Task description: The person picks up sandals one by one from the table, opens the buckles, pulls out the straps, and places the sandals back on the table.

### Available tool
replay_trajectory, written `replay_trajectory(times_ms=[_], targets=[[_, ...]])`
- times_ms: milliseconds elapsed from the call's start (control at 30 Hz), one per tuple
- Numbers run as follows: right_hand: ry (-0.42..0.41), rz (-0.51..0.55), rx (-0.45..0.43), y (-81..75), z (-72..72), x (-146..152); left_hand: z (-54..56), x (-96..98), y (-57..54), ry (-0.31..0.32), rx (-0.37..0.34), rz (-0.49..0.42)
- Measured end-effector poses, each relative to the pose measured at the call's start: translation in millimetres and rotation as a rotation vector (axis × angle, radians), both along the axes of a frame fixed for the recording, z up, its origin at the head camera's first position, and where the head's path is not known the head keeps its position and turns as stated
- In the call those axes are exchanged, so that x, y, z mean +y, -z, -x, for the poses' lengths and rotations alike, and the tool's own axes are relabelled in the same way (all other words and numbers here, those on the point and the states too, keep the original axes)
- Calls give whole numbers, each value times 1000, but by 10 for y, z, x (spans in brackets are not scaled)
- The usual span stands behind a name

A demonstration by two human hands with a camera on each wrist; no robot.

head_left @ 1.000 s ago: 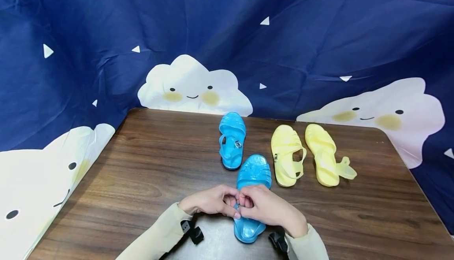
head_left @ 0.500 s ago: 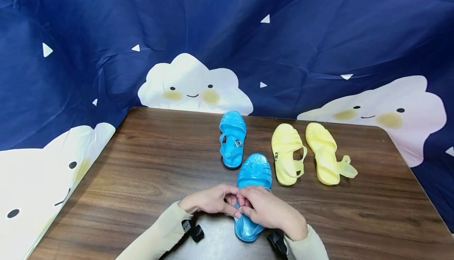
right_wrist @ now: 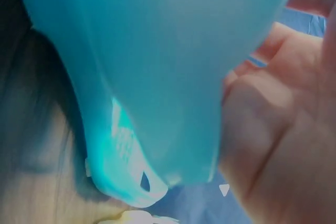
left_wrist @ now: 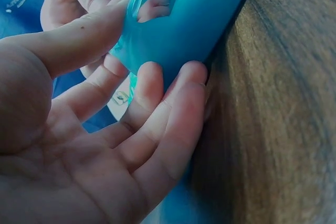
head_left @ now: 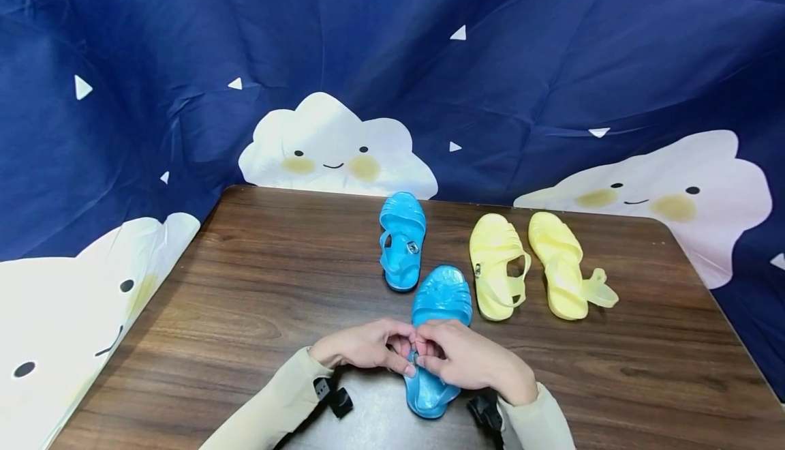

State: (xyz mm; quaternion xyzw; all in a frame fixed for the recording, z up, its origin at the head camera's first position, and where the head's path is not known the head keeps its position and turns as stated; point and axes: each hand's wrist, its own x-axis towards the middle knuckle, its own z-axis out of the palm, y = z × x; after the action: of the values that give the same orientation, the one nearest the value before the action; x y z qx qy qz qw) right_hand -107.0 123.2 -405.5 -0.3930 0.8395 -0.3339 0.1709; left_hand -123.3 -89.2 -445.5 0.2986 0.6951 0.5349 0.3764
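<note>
A blue jelly sandal [head_left: 441,296] lies toe-away at the front of the table, both hands meeting over the side of its ankle strap. My left hand [head_left: 373,346] pinches the strap near its buckle from the left; in the left wrist view its thumb and fingers sit along the blue side wall [left_wrist: 178,40]. From the right, my right hand [head_left: 475,358] pinches the strap at the same place with thumb and curled fingers. A bit of the metal buckle [head_left: 415,358] shows between the fingertips. In the right wrist view the sandal's heel part [right_wrist: 157,66] fills much of the picture.
Farther back on the wooden table [head_left: 294,266] stands a second blue sandal [head_left: 402,238], its strap looped. To the right are two yellow sandals: one [head_left: 493,259] with a looped strap, the other [head_left: 561,269] with its strap splayed outward. A dark blue cloth [head_left: 392,41] hangs behind.
My right hand has shifted slightly, and its fingertips now show more of the buckle. The left hand keeps its grip on the strap. The other sandals stay put.
</note>
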Motion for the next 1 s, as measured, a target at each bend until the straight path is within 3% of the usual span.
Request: replay_trajectory(times_ms=[567, 1000], targets=[[-43, 69, -201, 46, 73, 83, 18, -10, 7, -10, -52, 17], [4, 104, -323, 61, 87, 105, 35, -19, 31, -18, -84, 29]])
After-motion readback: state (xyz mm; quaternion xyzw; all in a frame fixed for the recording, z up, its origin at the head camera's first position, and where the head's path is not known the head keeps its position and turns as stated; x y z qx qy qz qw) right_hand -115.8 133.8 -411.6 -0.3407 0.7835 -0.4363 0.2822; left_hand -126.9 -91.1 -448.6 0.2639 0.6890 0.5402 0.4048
